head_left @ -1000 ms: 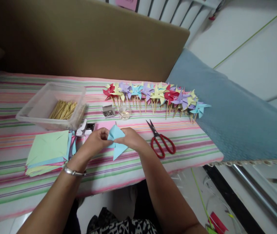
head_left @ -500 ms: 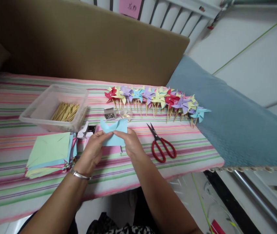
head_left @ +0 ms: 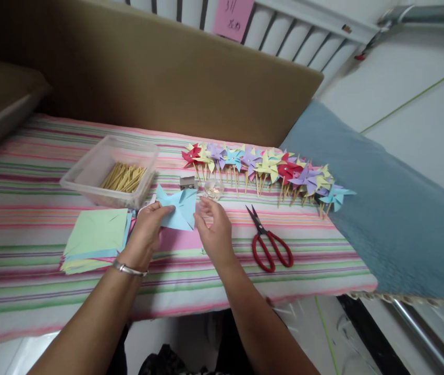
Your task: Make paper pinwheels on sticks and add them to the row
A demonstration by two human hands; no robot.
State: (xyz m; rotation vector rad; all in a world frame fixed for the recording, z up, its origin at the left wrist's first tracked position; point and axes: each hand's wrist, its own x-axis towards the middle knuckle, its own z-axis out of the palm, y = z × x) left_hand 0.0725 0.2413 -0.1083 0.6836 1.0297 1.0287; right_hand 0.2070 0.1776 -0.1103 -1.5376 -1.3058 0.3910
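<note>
My left hand point(head_left: 149, 229) pinches a light-blue square of paper point(head_left: 183, 211) by its left side, thumb on top. Some corners of the paper are curled inward, in the shape of a partly folded pinwheel. My right hand point(head_left: 214, 226) is at the paper's right edge, thumb and fingers apart; whether the thumb touches the paper I cannot tell. Under the paper lies a pink sheet point(head_left: 181, 240). Just beyond it are a small box of metal pins point(head_left: 187, 182) and a round clear dish point(head_left: 214, 189) with tiny pieces.
Left of my hands lies a stack of coloured paper squares point(head_left: 99, 229), with a plastic tub point(head_left: 85, 179) of wooden sticks point(head_left: 123, 177) behind it. Red-handled scissors point(head_left: 269, 245) lie at the right. Finished pinwheels point(head_left: 269, 165) line the back, before a cardboard panel point(head_left: 167, 73).
My right hand has let go of the paper and moved slightly right, its fingers parting. The left keeps hold, and the paper is tilted differently. The whole view has shifted a little.
</note>
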